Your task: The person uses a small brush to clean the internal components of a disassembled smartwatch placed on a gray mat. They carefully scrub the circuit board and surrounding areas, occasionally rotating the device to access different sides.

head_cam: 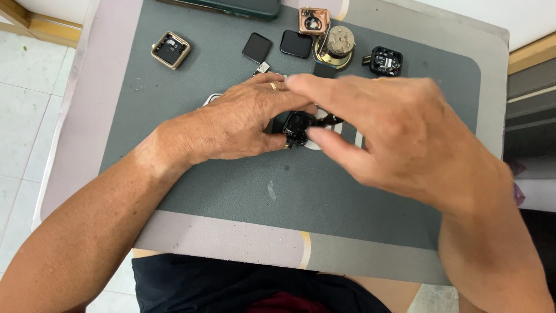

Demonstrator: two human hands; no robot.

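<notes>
Left hand (243, 124) and right hand (399, 130) both pinch a small black watch case (296, 127) just above the grey mat (231, 191). Judged status: case opened, work unfinished. Farther back lie a gold case (170, 50), a copper case (313, 20) and a black case (386, 61), each open with internals showing, beside two loose screens (277, 46).

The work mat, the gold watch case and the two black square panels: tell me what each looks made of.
Work mat: a soft, matte grey-green sheet, probably rubber or silicone; no glare, scuffed pale marks.
Gold watch case: looks like metal with a gold finish; thin rigid rim with bright edges around a dark inside.
Black square panels: likely glass; flat, smooth and glossy, though the look leaves plastic open.
</notes>
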